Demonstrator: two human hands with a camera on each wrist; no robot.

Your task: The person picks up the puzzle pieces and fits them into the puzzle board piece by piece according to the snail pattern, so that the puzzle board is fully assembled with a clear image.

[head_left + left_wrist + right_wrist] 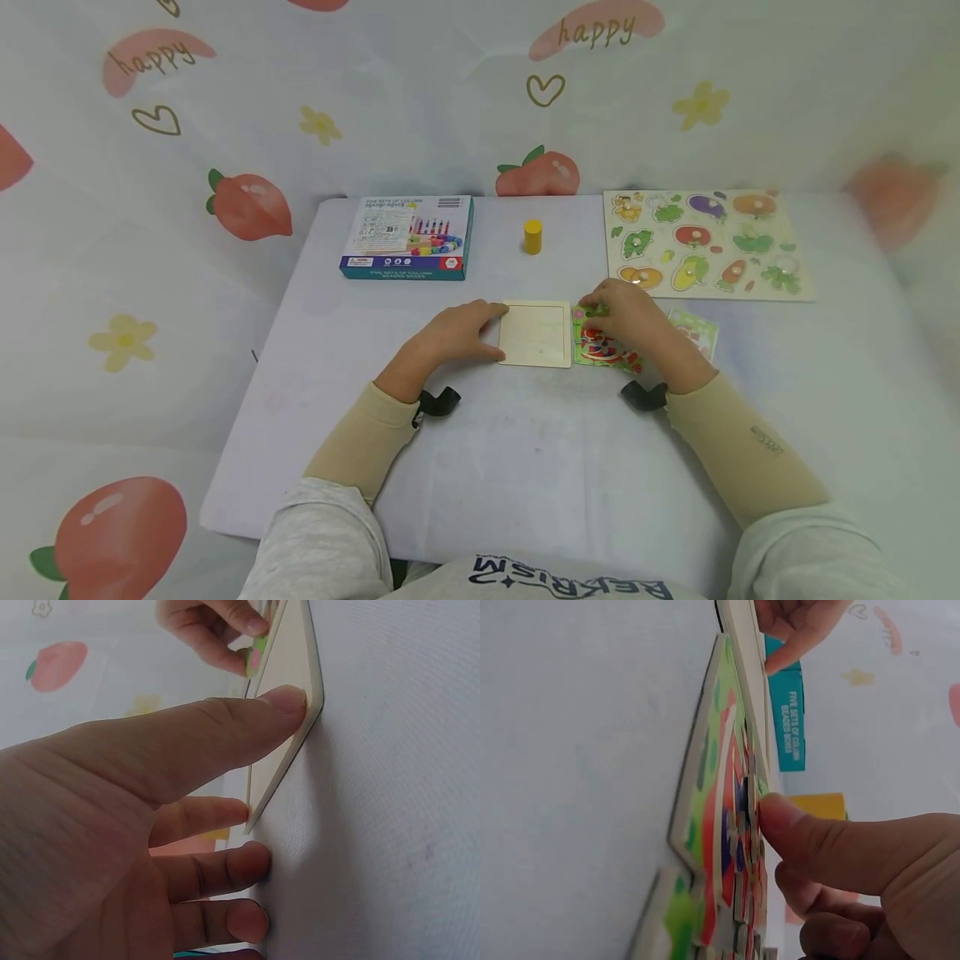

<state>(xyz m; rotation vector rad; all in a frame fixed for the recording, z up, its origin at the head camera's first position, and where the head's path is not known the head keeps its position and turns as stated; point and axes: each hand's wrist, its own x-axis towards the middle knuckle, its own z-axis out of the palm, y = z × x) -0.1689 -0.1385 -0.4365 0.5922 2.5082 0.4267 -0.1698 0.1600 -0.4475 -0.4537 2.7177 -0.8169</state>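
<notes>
A square, pale wooden tray [534,333] with a low rim lies on the table. My left hand [456,331] touches its left side, thumb at the near corner and index finger at the far one, the other fingers extended. To the tray's right, colourful jigsaw pieces [600,352] lie fitted together in red and green. Over their far part, my right hand [628,315] pinches a green and pink jigsaw piece [256,658] between thumb and finger. Part of the jigsaw is hidden beneath the right hand.
Behind the right hand lies a vegetable peg board [720,287]. A bead-set box [405,237] sits back left, and a yellow cylinder [532,237] stands between them. A light green picture piece [696,332] lies by the right wrist. A patterned cloth [420,100] hangs behind.
</notes>
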